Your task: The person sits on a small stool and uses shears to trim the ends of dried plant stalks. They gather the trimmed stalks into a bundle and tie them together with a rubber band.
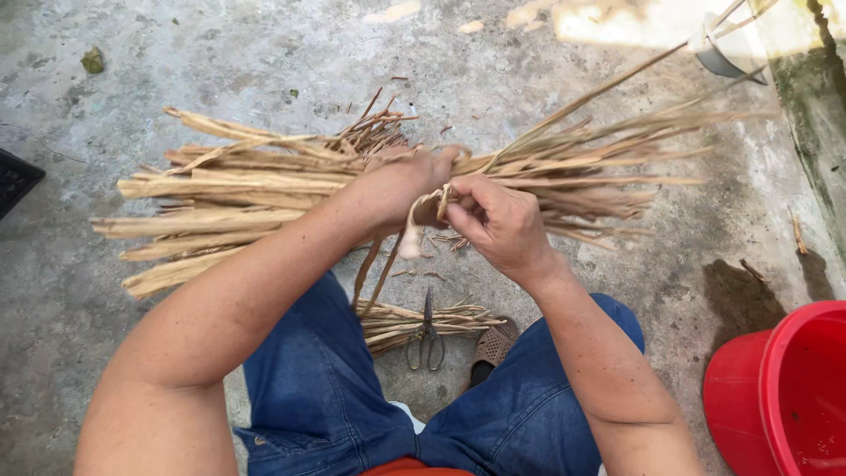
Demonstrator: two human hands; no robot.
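Note:
A thick bundle of dried tan plant stalks lies crosswise over the concrete floor, fanning out to the left and right. My left hand is clamped around the bundle's middle. Beside it, my right hand pinches a pale strip that wraps the bundle's waist, its loose end hanging down between my knees. Both hands meet at the centre of the bundle.
A smaller tied bundle lies on the floor between my legs with metal scissors on it. A red plastic bucket stands at the lower right. A dark crate edge shows at far left. A sandal is near my right knee.

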